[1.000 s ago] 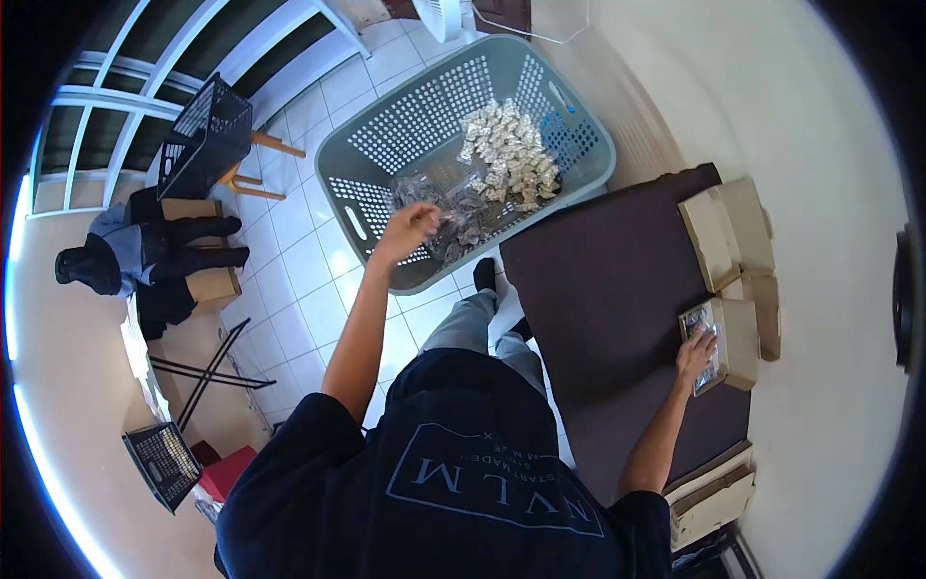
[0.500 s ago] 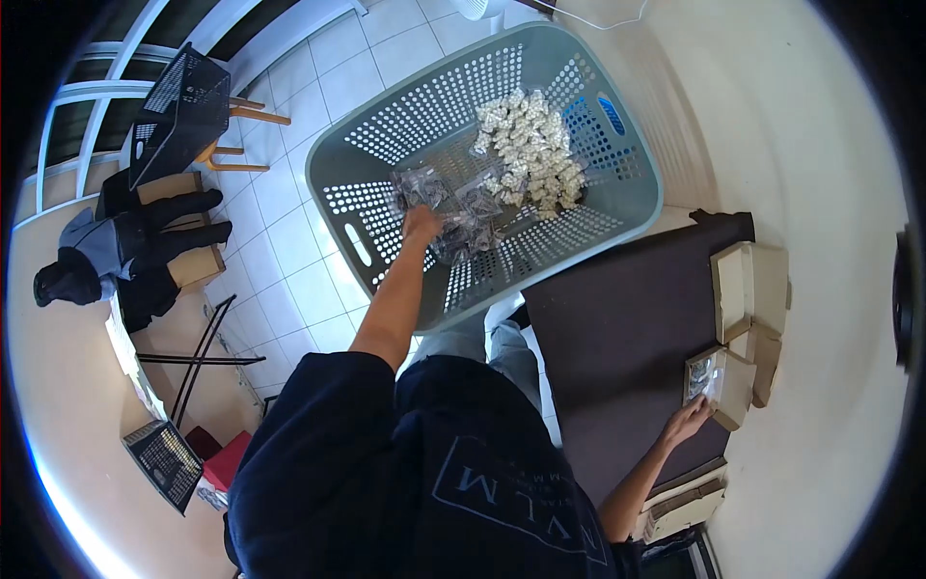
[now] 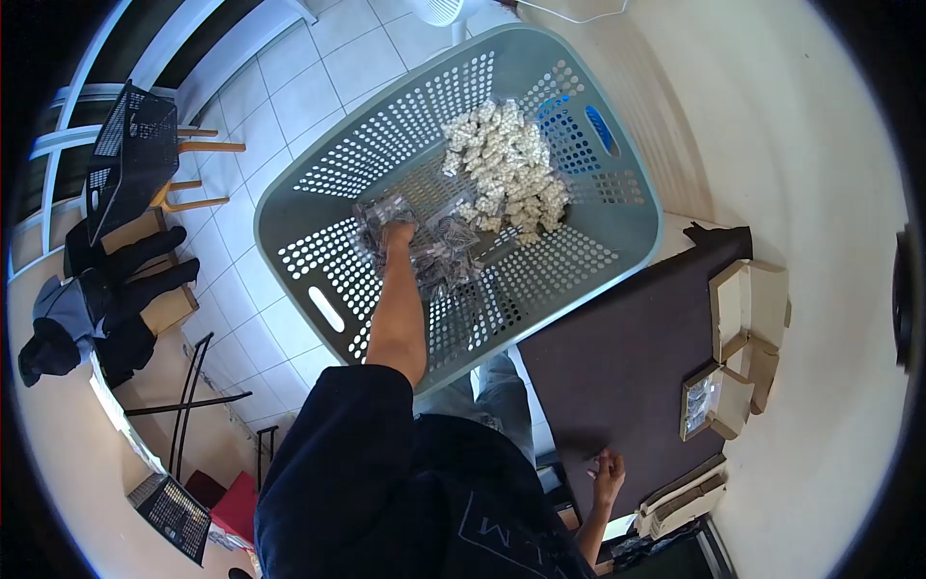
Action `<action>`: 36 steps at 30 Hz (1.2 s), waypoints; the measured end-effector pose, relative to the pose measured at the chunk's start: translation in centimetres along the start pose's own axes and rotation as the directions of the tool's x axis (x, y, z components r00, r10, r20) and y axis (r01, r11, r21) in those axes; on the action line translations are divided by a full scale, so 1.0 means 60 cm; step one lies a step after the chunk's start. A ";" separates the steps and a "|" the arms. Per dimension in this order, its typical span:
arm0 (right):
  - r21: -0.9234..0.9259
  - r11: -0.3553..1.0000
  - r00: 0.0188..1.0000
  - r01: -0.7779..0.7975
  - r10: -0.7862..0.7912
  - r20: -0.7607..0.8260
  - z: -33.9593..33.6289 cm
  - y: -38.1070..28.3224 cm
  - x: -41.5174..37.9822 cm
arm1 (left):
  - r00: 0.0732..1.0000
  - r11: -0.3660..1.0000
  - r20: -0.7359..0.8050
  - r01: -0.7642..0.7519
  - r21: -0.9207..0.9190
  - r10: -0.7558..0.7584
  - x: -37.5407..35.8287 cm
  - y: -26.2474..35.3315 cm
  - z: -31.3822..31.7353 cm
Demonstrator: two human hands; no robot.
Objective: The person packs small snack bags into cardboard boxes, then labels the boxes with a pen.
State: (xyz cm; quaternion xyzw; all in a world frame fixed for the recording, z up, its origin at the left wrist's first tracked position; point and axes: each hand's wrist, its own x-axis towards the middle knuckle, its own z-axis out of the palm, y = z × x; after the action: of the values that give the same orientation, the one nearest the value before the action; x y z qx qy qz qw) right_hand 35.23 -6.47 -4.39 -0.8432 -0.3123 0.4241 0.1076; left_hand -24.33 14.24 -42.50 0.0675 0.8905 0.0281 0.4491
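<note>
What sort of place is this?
It looks like a small indoor packing room, maybe in a home. A big grey-green basket holds piles of little packets, and open cardboard boxes sit on a dark-covered table.

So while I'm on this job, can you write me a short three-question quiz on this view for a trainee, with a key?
1. True or false: the left hand is inside the grey-green basket.
2. Which packets is that hand nearest to?
a) the pale packets
b) the dark packets
3. Fill in the colour: the right hand is over the ____ table cover.

Key: 1. True; 2. b; 3. dark brown.
</note>
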 end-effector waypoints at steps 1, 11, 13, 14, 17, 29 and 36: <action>0.013 0.999 0.999 -0.035 0.035 -0.012 0.000 -0.010 -0.003 | 1.000 1.000 0.002 -0.008 -0.002 0.008 -0.019 0.012 0.002; 0.077 0.996 0.999 -0.035 0.035 0.003 -0.009 -0.027 -0.006 | 0.974 0.987 -0.168 -0.142 0.072 0.153 0.030 -0.042 0.102; 0.053 0.998 0.999 -0.026 0.025 0.030 -0.008 -0.030 -0.004 | 0.974 0.936 0.022 -0.222 0.274 0.224 0.114 -0.057 0.078; 0.021 0.999 0.998 -0.027 0.026 0.054 -0.006 -0.030 0.001 | 0.995 0.995 -0.047 -0.093 -0.041 0.091 0.104 -0.049 0.079; 0.036 0.999 0.995 -0.028 0.024 0.101 -0.010 -0.001 0.011 | 0.995 0.943 -0.056 0.054 -0.328 -0.076 0.054 -0.009 0.057; 0.022 0.995 0.995 -0.094 0.094 0.037 -0.035 0.048 -0.021 | 0.940 0.930 -0.258 0.127 -0.345 -0.224 -0.033 0.034 0.078; -0.019 0.996 0.992 0.088 -0.086 0.091 -0.033 0.015 0.015 | 0.873 0.538 -0.461 -0.469 -0.701 0.160 0.025 0.033 0.085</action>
State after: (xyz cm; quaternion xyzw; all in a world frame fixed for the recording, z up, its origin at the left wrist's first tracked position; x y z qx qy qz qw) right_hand 37.58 -6.46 -4.12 -0.8101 -0.3583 0.4527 0.1021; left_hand -20.94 16.37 -46.53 0.0164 0.8186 0.5138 0.2563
